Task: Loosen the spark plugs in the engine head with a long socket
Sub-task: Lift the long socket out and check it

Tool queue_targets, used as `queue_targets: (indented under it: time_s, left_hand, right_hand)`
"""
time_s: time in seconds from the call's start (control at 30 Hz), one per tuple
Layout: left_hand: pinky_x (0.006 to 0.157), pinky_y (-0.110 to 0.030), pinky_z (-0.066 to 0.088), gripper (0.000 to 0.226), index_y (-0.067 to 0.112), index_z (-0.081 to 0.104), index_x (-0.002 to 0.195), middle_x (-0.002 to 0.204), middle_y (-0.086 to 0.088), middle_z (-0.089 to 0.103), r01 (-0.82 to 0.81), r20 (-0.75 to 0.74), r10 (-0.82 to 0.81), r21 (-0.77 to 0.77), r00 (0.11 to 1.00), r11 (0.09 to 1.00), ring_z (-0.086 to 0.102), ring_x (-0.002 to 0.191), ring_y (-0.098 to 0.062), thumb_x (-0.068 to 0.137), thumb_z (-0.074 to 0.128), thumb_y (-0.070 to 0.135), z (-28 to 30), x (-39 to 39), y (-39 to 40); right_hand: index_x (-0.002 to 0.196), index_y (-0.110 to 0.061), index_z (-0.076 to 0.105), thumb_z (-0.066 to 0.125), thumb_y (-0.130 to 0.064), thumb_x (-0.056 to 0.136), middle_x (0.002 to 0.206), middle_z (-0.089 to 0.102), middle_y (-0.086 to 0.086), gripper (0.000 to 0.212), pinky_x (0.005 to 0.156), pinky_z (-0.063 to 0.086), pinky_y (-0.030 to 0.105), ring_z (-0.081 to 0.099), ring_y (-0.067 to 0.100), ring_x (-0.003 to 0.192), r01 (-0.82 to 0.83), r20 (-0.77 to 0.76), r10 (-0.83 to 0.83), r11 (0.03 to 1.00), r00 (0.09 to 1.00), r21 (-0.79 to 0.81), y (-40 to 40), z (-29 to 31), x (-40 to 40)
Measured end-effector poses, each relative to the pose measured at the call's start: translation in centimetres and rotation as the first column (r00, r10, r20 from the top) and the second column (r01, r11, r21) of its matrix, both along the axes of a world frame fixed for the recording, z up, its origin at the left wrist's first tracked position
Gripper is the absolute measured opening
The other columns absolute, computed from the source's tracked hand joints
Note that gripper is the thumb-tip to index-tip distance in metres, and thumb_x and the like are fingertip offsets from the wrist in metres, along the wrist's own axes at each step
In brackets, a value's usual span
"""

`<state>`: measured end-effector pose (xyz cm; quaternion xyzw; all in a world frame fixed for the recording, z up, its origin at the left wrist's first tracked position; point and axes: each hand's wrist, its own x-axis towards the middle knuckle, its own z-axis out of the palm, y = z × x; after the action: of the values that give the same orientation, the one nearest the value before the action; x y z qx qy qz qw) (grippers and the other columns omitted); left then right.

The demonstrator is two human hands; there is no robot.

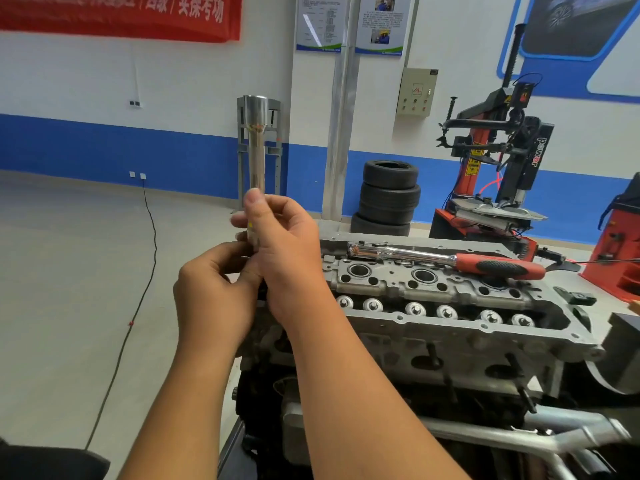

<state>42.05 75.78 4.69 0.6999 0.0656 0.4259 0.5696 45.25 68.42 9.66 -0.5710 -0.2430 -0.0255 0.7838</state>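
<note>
- Left hand [214,292]: raised in front of the engine head, fingers curled inward at the lower end of the long socket; the fingertips are hidden behind the right hand, so contact with the socket cannot be confirmed.
- Right hand [284,244]: thumb and fingers pinch the lower part of the long socket [256,147], thumb tip pressed against the shaft.
- The long socket stands upright, wide end uppermost, held in the air above the near-left corner of the engine head, not seated in any bore.
- Engine head [450,327]: sits uncovered to the right of the hands, with a row of round valve tops along its near side and open round bores along the middle.
- Ratchet wrench [450,259]: lies flat across the far top edge of the engine head, red-and-black grip to the right, untouched by either hand.
- Beyond: a stack of tyres [388,197] on the floor by the blue-banded wall, and a red tyre-changing machine [495,174] to its right.
</note>
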Motion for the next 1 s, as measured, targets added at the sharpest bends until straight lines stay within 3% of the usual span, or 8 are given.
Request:
queue_targets:
  time_s: [0.13,0.23,0.4,0.57,0.7,0.83,0.9,1.0]
  left_hand:
    - [0.069,-0.042,0.060,0.018,0.034,0.077,0.088,0.079,0.013,0.075,-0.039,-0.007,0.039,0.039,0.999,0.998,0.072,0.077,-0.018,0.089,0.074,0.016,-0.24,0.05,-0.10]
    - [0.058,-0.039,0.056,0.019,0.038,0.079,0.095,0.075,0.008,0.075,0.054,-0.005,-0.054,0.066,0.999,0.996,0.071,0.072,-0.024,0.093,0.064,0.027,-0.10,-0.06,-0.03]
    - [0.072,-0.042,0.062,0.026,0.032,0.078,0.107,0.089,0.012,0.078,0.034,-0.011,-0.033,0.059,0.999,0.998,0.074,0.084,-0.021,0.095,0.068,0.011,-0.07,0.15,0.30]
    - [0.067,-0.033,0.056,0.026,0.038,0.072,0.090,0.073,0.024,0.069,-0.041,-0.027,0.043,0.093,0.999,0.995,0.066,0.072,-0.002,0.090,0.072,0.012,-0.02,-0.04,0.08]
    - [0.063,-0.052,0.058,0.023,0.024,0.076,0.085,0.070,0.001,0.071,0.038,-0.015,-0.037,0.097,0.999,0.995,0.068,0.071,-0.033,0.102,0.061,0.019,-0.02,0.08,0.19]
    - [0.073,-0.042,0.060,0.018,0.033,0.073,0.087,0.080,0.014,0.074,-0.057,0.018,0.056,0.074,0.998,0.996,0.070,0.077,-0.013,0.094,0.071,0.016,0.00,-0.06,-0.03]
    - [0.066,-0.033,0.052,0.028,0.038,0.067,0.078,0.076,0.020,0.070,-0.121,0.009,0.121,0.101,0.993,0.987,0.064,0.068,-0.002,0.087,0.075,0.013,-0.08,-0.14,-0.19]
    - [0.057,-0.029,0.048,0.025,0.035,0.072,0.082,0.067,0.017,0.069,-0.047,0.000,0.047,0.131,0.999,0.990,0.065,0.064,-0.005,0.094,0.068,0.013,-0.07,-0.08,-0.15]
  right_hand:
    - [0.096,-0.021,0.068,0.072,-0.035,0.096,0.099,0.073,0.013,0.014,0.075,0.058,0.032,0.065,0.011,0.078,0.024,0.040,-0.023,0.999,0.999,-0.043,0.13,-0.11,-0.03]
    - [0.095,-0.025,0.071,0.064,-0.036,0.102,0.096,0.071,0.003,0.015,0.082,0.056,0.036,0.064,0.010,0.082,0.039,0.033,-0.038,0.998,0.999,-0.052,0.24,0.02,-0.06]
    - [0.101,-0.028,0.066,0.066,-0.037,0.100,0.086,0.075,-0.006,0.009,0.081,0.058,0.036,0.067,0.012,0.081,-0.022,0.012,0.022,0.999,1.000,-0.032,0.20,0.01,-0.16]
    - [0.101,-0.024,0.061,0.073,-0.033,0.096,0.097,0.078,0.003,0.015,0.080,0.061,0.035,0.069,0.013,0.081,-0.019,0.015,0.019,1.000,1.000,-0.023,0.00,-0.11,-0.07]
    - [0.099,-0.020,0.068,0.060,-0.037,0.104,0.103,0.075,0.002,0.019,0.087,0.056,0.038,0.065,0.014,0.087,-0.007,-0.005,0.007,0.999,1.000,-0.037,0.20,0.07,-0.07]
    - [0.105,-0.021,0.063,0.072,-0.035,0.096,0.103,0.078,0.006,0.019,0.089,0.058,0.041,0.068,0.015,0.085,-0.032,0.002,0.032,0.999,1.000,-0.006,-0.06,0.04,-0.08]
    - [0.103,-0.022,0.063,0.075,-0.033,0.094,0.103,0.078,0.007,0.019,0.091,0.058,0.042,0.069,0.012,0.086,-0.026,0.014,0.026,0.999,1.000,-0.031,-0.09,-0.04,-0.06]
    - [0.095,-0.025,0.066,0.070,-0.035,0.098,0.105,0.077,0.005,0.010,0.093,0.056,0.044,0.065,0.011,0.088,-0.013,0.030,0.015,0.998,0.999,-0.061,-0.04,0.06,-0.13]
